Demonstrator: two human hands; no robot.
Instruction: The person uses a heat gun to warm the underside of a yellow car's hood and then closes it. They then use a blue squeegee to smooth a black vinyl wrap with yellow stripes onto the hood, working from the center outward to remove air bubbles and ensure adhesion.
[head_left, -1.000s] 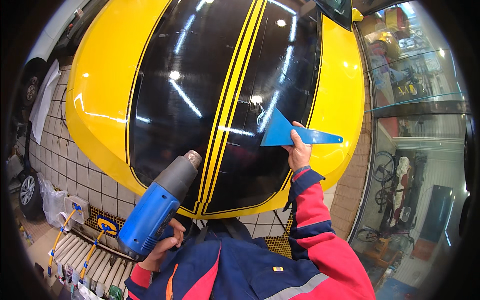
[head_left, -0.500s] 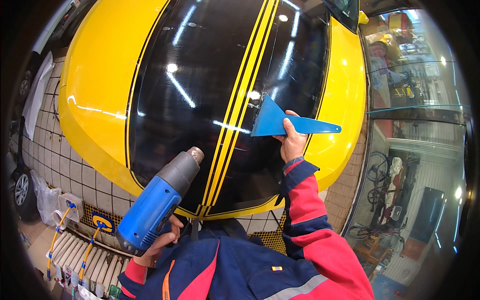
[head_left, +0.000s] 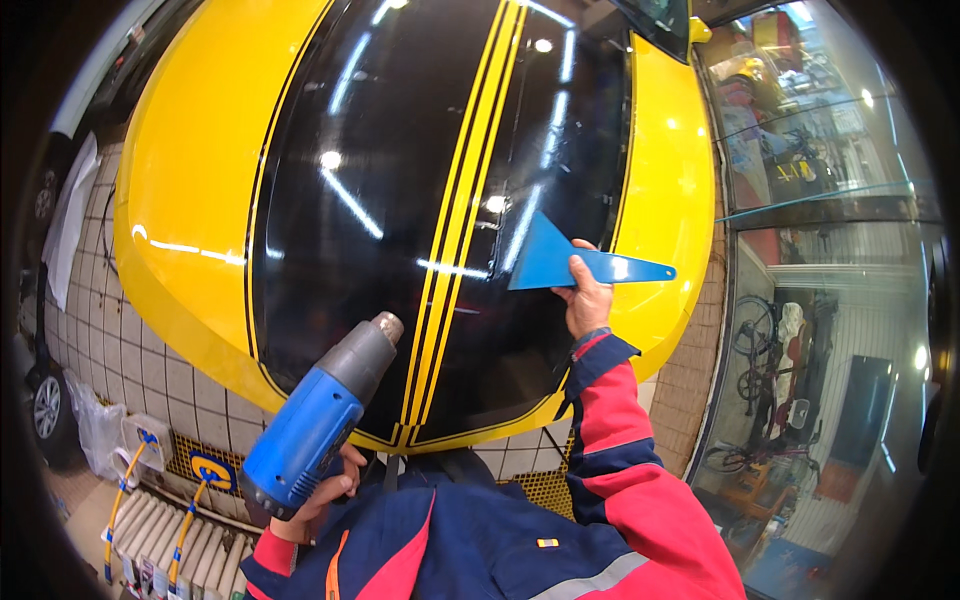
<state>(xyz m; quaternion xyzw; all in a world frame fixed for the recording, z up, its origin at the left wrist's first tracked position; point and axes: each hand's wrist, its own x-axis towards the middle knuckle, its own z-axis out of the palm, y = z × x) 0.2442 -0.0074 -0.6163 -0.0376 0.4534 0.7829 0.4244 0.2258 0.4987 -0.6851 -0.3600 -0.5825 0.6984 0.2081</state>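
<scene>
My left hand (head_left: 330, 492) is wrapped round the grip of a blue and grey heat gun (head_left: 310, 430), mostly hidden behind the tool's body. Its metal nozzle (head_left: 388, 325) points up and forward over the glossy black middle of a yellow car hood (head_left: 170, 240). A long-handled blue squeegee (head_left: 545, 258) with a triangular blade is gripped in my right hand (head_left: 588, 300), thumb on top. The blade lies over the black panel (head_left: 400, 120) just right of the yellow centre stripes (head_left: 470, 150); whether it touches the surface I cannot tell.
A white radiator (head_left: 190, 540) with blue and yellow pipes stands at lower left, beside a clear plastic bag (head_left: 95, 420). Along the right runs a glass wall (head_left: 830, 240), with bicycles (head_left: 750, 340) showing in it. A car wheel (head_left: 47, 405) is at far left.
The view has shifted a little, and the car sits slightly further left and lower in it. Both hands keep hold of the heat gun and the squeegee.
</scene>
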